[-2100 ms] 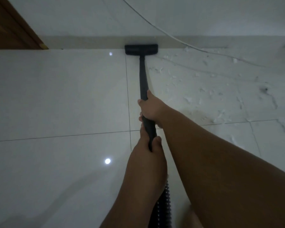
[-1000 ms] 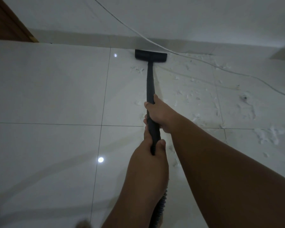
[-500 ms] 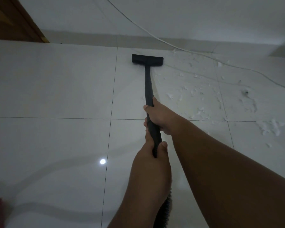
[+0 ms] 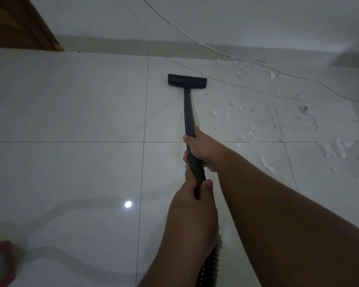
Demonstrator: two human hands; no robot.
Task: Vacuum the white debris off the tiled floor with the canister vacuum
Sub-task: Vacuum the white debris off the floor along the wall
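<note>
Both hands, left hand point(image 4: 192, 204) behind right hand point(image 4: 203, 149), have fingers wrapped around the black vacuum wand point(image 4: 188, 112); white debris point(image 4: 247, 112) lies right of its floor head point(image 4: 187, 81).

Floor head point(image 4: 187, 80) has pulled back from wall.

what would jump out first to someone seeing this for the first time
The black vacuum wand runs up the middle of the frame, gripped by the right hand ahead of the left hand, ending in a flat floor head on the pale tiled floor. To its right, white debris litters the tiles, with a white cord trailing along the wall.
</note>
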